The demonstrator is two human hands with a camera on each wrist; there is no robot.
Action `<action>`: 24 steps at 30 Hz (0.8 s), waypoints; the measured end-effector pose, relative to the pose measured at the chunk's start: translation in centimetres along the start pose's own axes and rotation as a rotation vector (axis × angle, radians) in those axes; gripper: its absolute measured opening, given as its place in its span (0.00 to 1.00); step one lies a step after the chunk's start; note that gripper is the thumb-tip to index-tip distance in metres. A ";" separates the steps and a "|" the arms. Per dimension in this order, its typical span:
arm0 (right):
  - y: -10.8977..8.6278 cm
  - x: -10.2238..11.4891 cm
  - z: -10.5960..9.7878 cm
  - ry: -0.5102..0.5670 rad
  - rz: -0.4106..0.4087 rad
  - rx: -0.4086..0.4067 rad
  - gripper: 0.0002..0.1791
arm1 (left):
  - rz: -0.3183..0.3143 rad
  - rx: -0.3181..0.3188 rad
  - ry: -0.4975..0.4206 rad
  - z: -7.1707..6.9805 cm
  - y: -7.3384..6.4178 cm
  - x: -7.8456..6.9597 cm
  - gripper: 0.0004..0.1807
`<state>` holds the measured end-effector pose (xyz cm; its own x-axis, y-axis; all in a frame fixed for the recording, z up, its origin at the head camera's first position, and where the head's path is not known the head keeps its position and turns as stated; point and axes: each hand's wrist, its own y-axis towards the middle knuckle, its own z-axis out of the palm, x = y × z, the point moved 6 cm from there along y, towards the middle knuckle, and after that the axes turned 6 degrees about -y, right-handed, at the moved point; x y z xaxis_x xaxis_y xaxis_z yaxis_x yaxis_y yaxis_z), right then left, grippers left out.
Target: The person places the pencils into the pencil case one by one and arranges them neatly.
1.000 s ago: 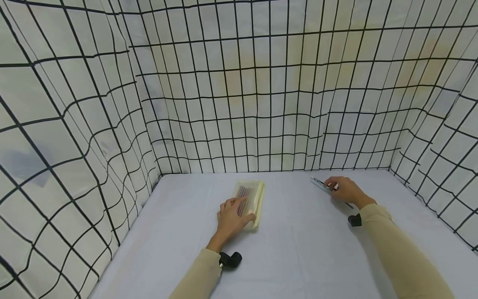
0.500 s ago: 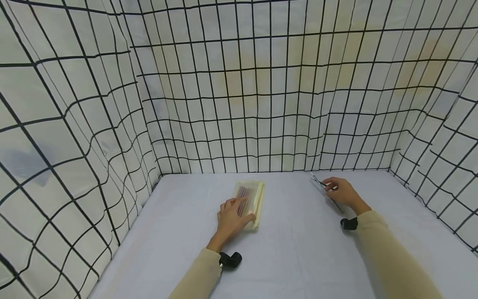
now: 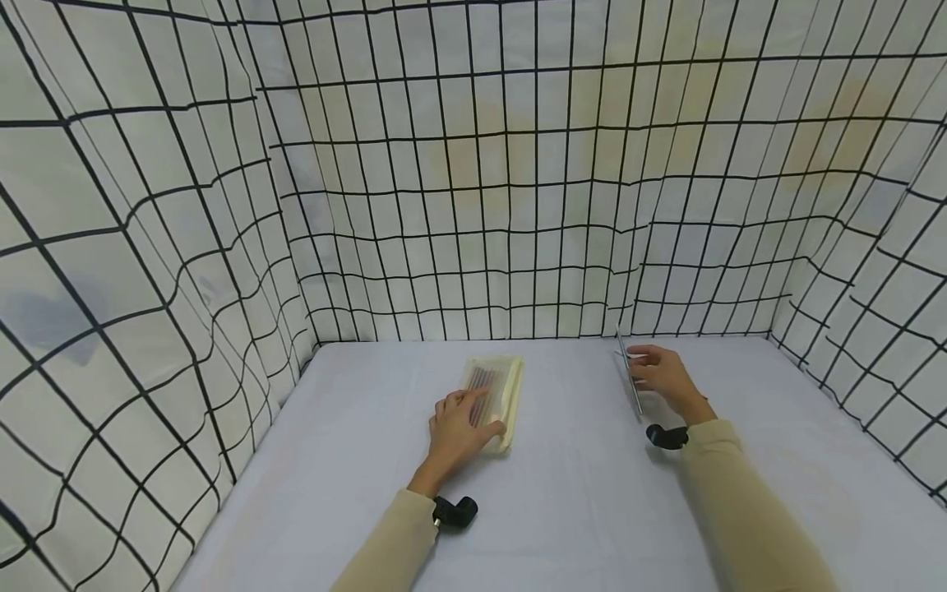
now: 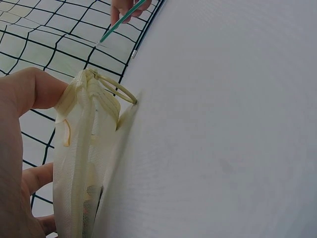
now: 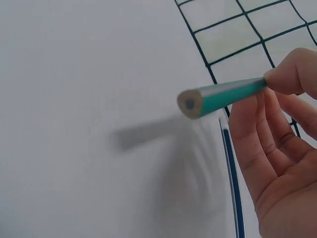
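Note:
A cream mesh zippered pouch (image 3: 510,395) lies on the white table, with several slim striped things showing through its top. My left hand (image 3: 459,427) rests on it, fingers spread across the mesh and thumb near the zipper side. In the left wrist view the thumb touches the pouch (image 4: 79,163) beside its zipper pull loop. At the right, my right hand (image 3: 662,376) pinches a green pencil (image 5: 228,99) between thumb and fingers. Its flat, unsharpened end faces the right wrist camera. Beneath that hand, a dark blue pen (image 5: 234,183) lies on the table.
A black grid net (image 3: 510,205) over white sheeting rises behind the white table (image 3: 562,493) and along both sides. The table's back edge runs close beyond the right hand. A black wrist camera (image 3: 455,511) sits at the left cuff.
My right hand has moved slightly left and turned, swinging the pencil from slanting to nearly upright in the head view, lifted off the table. The left hand and pouch have stayed put.

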<state>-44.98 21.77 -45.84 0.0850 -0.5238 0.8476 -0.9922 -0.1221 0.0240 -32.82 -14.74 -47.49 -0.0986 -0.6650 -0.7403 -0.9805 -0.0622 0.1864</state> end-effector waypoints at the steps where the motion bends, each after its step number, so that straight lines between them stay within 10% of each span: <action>1: 0.0 0.1 0.3 0.023 0.009 -0.001 0.28 | 0.000 0.000 0.000 0.0 0.0 0.0 0.42; 24: -0.7 2.3 6.9 0.269 0.121 0.081 0.28 | 0.014 0.000 -0.003 0.0 0.0 0.1 0.42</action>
<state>-43.50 14.85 -47.54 -0.0712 -0.2981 0.9519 -0.9823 -0.1446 -0.1188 -32.82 -14.77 -47.58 -0.1133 -0.6632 -0.7398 -0.9789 -0.0530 0.1974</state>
